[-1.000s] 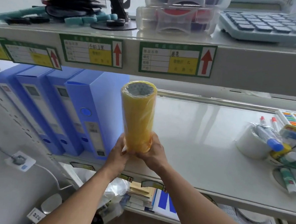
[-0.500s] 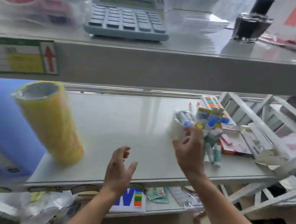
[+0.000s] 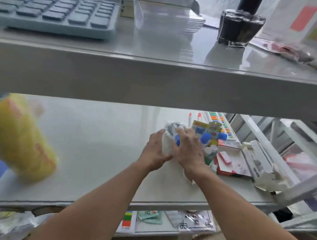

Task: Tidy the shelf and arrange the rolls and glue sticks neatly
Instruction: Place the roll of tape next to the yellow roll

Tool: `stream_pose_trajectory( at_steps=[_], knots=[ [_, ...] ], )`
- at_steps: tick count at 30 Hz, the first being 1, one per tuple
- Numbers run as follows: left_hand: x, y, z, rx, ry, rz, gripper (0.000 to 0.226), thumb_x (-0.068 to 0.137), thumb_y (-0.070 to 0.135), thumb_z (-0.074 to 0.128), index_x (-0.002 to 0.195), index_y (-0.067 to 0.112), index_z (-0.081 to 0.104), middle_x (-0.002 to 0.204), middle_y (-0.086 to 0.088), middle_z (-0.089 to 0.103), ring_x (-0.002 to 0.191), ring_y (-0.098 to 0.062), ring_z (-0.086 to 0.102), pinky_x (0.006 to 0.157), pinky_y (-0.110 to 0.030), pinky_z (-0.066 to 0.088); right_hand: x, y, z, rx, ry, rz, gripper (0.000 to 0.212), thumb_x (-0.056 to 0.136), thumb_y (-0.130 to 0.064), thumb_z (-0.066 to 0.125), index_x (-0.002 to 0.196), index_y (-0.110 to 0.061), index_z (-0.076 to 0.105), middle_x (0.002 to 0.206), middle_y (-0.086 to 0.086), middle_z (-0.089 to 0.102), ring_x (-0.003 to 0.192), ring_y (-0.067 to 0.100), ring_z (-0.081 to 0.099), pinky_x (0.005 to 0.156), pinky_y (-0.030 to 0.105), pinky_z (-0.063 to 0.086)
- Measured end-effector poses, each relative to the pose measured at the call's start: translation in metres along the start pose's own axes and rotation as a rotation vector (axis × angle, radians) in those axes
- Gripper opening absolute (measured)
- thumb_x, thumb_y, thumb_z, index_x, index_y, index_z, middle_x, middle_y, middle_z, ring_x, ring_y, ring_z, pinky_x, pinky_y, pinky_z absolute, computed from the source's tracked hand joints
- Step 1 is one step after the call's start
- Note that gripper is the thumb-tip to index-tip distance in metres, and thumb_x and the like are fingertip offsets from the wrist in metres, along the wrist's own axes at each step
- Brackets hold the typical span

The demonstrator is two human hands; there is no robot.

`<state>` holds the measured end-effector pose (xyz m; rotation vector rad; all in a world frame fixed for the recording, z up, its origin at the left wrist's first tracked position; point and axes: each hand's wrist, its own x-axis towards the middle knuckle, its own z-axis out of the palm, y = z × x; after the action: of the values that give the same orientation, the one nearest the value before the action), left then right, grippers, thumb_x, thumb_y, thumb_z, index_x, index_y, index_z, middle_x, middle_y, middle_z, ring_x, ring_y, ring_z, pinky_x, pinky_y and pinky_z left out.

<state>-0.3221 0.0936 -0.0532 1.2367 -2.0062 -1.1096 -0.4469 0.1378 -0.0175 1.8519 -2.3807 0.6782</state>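
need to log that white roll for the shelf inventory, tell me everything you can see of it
The white roll stands roughly upright on the middle shelf, to the left of the glue sticks. It looks like a wrapped roll of tape: pale body, crinkled clear film gathered at the top around a grey core opening. The left hand cups its left side and the right hand covers its front and right side, so its lower part is hidden. A blue cap shows between the hands.

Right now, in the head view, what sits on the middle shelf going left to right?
yellow tape roll → left hand → white roll → right hand → glue sticks → red and white boxes → white carton
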Motion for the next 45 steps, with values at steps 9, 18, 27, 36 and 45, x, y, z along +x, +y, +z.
stream_pose_trajectory(
  at_steps=[9, 18, 27, 36, 45],
  knots=[
    [0.011, 0.024, 0.017, 0.113, 0.127, 0.047, 0.079, 0.075, 0.044, 0.078, 0.140, 0.041, 0.034, 0.147, 0.000, 0.037, 0.111, -0.024, 0.063, 0.089, -0.041, 0.058, -0.043, 0.000, -0.024, 0.188, 0.263, -0.065, 0.044, 0.080, -0.007, 0.081, 0.121, -0.008, 0.068, 0.106, 0.011, 0.074, 0.089, 0.025, 0.070, 0.075, 0.030, 0.059],
    [0.004, 0.011, 0.007, 0.233, 0.306, 0.005, 0.056, 0.073, 0.056, 0.081, 0.109, 0.017, 0.061, 0.125, -0.001, 0.056, 0.099, -0.026, 0.066, 0.081, -0.035, 0.054, -0.130, 0.028, -0.043, 0.368, 0.383, 0.073, 0.043, 0.076, -0.004, 0.084, 0.117, -0.009, 0.071, 0.108, 0.002, 0.072, 0.093, 0.009, 0.064, 0.084, 0.010, 0.047],
    [-0.086, -0.048, -0.092, 0.308, 0.495, -0.051, 0.046, 0.071, 0.048, 0.086, 0.096, 0.018, 0.061, 0.124, -0.003, 0.061, 0.100, -0.025, 0.065, 0.078, -0.032, 0.052, -0.117, -0.007, 0.029, 0.218, 0.097, -0.063, 0.048, 0.074, 0.000, 0.079, 0.120, -0.006, 0.068, 0.114, 0.008, 0.070, 0.098, 0.024, 0.068, 0.087, 0.026, 0.053],
    [-0.140, -0.092, -0.166, 0.240, 0.512, -0.102, 0.052, 0.069, 0.048, 0.086, 0.105, 0.021, 0.060, 0.117, 0.006, 0.057, 0.103, -0.013, 0.057, 0.082, -0.021, 0.041, -0.105, -0.020, 0.058, 0.000, -0.066, 0.150, 0.039, 0.075, -0.003, 0.064, 0.113, -0.004, 0.056, 0.114, 0.014, 0.061, 0.095, 0.035, 0.062, 0.069, 0.039, 0.054],
    [-0.152, -0.118, -0.182, -0.091, 0.378, -0.223, 0.120, 0.064, 0.032, 0.095, 0.156, 0.032, 0.019, 0.134, 0.012, 0.045, 0.120, -0.011, 0.048, 0.097, -0.027, 0.043, -0.107, -0.089, 0.057, 0.212, -0.063, -0.016, 0.073, 0.080, -0.005, 0.074, 0.145, 0.002, 0.042, 0.147, 0.024, 0.046, 0.139, 0.037, 0.042, 0.116, 0.038, 0.028]
  ],
)
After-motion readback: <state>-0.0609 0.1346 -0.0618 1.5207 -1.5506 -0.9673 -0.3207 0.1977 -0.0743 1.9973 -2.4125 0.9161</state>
